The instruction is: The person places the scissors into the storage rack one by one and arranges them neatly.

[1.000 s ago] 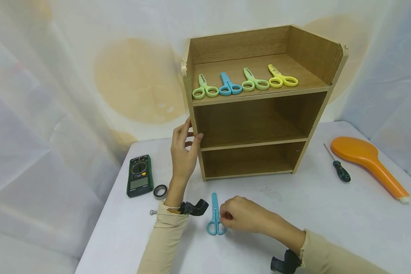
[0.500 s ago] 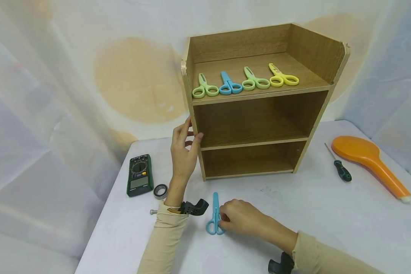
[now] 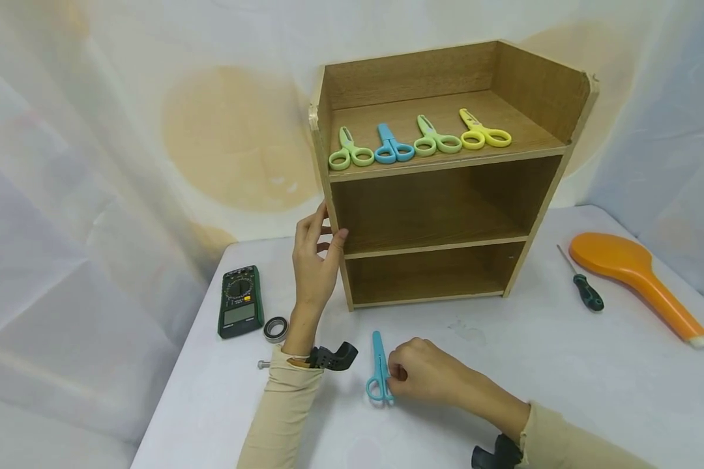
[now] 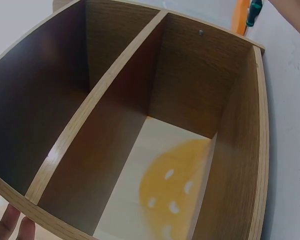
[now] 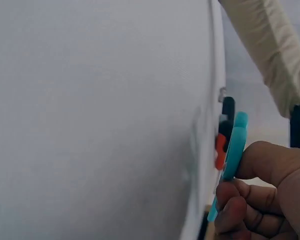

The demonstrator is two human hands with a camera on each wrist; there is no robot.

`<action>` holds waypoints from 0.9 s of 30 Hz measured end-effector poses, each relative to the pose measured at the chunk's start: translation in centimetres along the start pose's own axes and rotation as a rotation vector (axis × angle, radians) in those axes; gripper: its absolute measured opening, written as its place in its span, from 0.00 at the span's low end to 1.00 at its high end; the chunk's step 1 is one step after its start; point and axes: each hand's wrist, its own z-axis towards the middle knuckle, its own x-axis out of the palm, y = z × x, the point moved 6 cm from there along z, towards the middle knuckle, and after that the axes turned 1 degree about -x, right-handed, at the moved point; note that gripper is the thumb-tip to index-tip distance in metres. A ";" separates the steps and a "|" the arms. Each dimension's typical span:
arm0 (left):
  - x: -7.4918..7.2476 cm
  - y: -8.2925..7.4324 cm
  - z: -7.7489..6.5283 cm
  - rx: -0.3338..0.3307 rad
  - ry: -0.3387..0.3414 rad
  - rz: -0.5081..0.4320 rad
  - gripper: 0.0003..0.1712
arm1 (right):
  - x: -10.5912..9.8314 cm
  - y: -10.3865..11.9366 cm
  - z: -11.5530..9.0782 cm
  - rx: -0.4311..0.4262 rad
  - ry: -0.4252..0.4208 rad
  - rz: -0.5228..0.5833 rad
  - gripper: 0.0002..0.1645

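Observation:
My right hand [image 3: 428, 370] pinches the handle of light blue scissors [image 3: 379, 357] low over the front of the table. In the right wrist view, thumb and fingers close on the turquoise scissors [image 5: 235, 152], seen edge-on. My left hand [image 3: 317, 257] grips the left side panel of a wooden shelf [image 3: 437, 247], thumb at the front edge and fingers behind it. The left wrist view shows those fingertips [image 4: 7, 224] at the panel's edge. On the top board lie green scissors [image 3: 350, 151], blue scissors [image 3: 394, 146], another green pair [image 3: 436, 138] and yellow scissors [image 3: 483, 132].
Left of the shelf lie a multimeter [image 3: 240, 301], a ring bearing [image 3: 276, 329] and a bolt [image 3: 263, 365] close to my left forearm. At the right are a green-handled screwdriver [image 3: 586, 292] and an orange paddle-shaped thing [image 3: 636, 277]. A curtain backs the white table [image 3: 498, 342].
My right hand has taken hold of the light blue scissors and shifted them slightly right, their tip now leaning a little left. My left hand stays on the shelf.

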 end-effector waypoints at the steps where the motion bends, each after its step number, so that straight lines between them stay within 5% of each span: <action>1: 0.0 0.0 0.0 0.001 0.001 -0.002 0.32 | -0.4 0.1 -0.2 -0.010 -0.001 0.002 0.17; 11: 0.5 3.6 0.0 -0.008 -0.008 -0.010 0.34 | -3.8 0.4 -2.3 -0.031 0.008 0.027 0.14; 27: 0.5 3.6 -0.1 -0.001 -0.004 0.012 0.34 | -7.2 -0.1 -4.2 -0.009 -0.024 -0.021 0.09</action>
